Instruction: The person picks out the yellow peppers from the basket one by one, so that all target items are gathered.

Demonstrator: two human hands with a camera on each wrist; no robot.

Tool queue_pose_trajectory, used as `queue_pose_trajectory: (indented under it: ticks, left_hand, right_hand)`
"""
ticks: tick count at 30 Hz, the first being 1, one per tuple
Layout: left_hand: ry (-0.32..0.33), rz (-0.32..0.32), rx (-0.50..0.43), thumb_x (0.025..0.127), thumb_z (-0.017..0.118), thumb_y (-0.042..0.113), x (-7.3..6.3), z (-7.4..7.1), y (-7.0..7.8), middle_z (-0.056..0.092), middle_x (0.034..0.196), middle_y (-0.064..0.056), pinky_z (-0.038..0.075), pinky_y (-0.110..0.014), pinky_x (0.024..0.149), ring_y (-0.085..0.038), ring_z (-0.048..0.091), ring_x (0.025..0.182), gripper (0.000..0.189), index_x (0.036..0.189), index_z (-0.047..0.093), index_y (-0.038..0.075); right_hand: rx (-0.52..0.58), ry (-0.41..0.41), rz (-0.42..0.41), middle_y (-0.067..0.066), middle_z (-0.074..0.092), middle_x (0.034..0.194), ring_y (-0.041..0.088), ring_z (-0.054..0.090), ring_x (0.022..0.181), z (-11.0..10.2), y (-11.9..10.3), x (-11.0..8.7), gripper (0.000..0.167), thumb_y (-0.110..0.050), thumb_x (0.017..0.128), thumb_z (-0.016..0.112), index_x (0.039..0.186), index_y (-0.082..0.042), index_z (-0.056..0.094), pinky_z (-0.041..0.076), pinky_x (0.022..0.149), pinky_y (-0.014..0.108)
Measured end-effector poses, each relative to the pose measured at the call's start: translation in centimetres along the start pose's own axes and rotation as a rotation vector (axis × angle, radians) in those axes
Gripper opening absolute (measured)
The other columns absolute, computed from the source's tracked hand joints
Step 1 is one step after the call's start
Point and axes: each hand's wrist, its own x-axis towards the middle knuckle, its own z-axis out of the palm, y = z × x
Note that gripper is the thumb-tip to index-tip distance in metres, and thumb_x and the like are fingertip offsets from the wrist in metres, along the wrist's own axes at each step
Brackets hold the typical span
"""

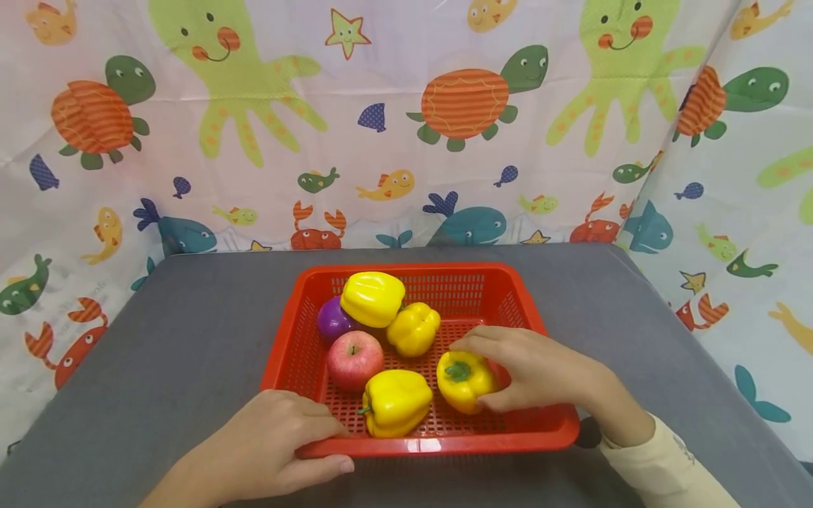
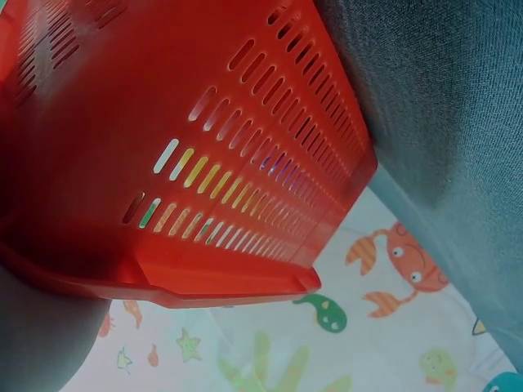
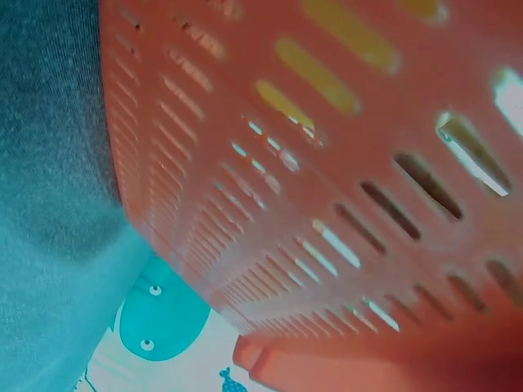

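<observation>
A red plastic basket [image 1: 438,446] with slotted walls stands on the grey table in the head view. My left hand [image 1: 273,437] grips its front rim near the left corner, fingers inside and thumb outside. Within the basket at the right, my right hand [image 1: 530,367] holds a yellow bell pepper [image 1: 459,394] between thumb and fingers, its green stem facing up. The wrist views show the basket's outer wall [image 2: 114,139] from the left and the slotted wall [image 3: 270,212] from the right; both hands' fingers are hidden there.
Also in the basket are a pink-red apple [image 1: 356,361], a glossy purple round item [image 1: 332,321] and yellow bell peppers at the back [image 1: 371,300], middle [image 1: 414,330] and front [image 1: 396,403]. A curtain printed with sea animals [image 1: 381,92] surrounds the grey tabletop [image 1: 209,317].
</observation>
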Motion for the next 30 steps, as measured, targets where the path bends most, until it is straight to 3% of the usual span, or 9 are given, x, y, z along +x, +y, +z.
queue_pose_trajectory:
  ticks: [7,15,22,30]
  left_hand:
    - [0.02,0.019,0.018,0.094,0.062,0.054,-0.1,0.2,0.0,0.063,0.085,0.03,0.044,-0.017,0.059,0.009,0.05,0.064,0.023,0.098,0.074,0.034]
    - [0.027,0.001,0.03,0.094,0.063,0.053,-0.1,0.2,0.1,0.061,0.083,0.031,0.042,-0.017,0.057,0.009,0.048,0.061,0.022,0.096,0.074,0.034]
    - [0.035,0.005,0.043,0.093,0.063,0.054,-0.1,0.2,0.1,0.059,0.08,0.031,0.04,-0.016,0.054,0.009,0.046,0.06,0.023,0.095,0.074,0.034]
    - [0.05,0.024,0.064,0.093,0.063,0.054,-0.1,0.3,0.1,0.058,0.078,0.029,0.038,-0.016,0.053,0.009,0.046,0.06,0.024,0.095,0.074,0.032]
  right_hand:
    - [0.048,0.054,-0.002,-0.019,0.056,0.126,0.005,0.053,0.111,-0.6,0.0,-0.6,0.057,-0.032,0.078,0.085,0.13,-0.029,0.061,0.053,0.087,0.031]
    - [0.037,0.106,-0.056,-0.009,0.056,0.128,0.011,0.055,0.109,-1.8,0.4,-1.3,0.052,-0.032,0.082,0.083,0.13,-0.031,0.065,0.055,0.08,0.029]
    - [0.027,0.218,-0.107,-0.01,0.057,0.126,0.008,0.057,0.103,-2.6,1.0,-2.0,0.044,-0.03,0.083,0.082,0.124,-0.025,0.068,0.056,0.08,0.033]
    - [0.02,0.279,-0.097,-0.009,0.059,0.126,0.01,0.058,0.107,-3.5,1.1,-2.7,0.043,-0.031,0.081,0.084,0.12,-0.024,0.067,0.057,0.08,0.035]
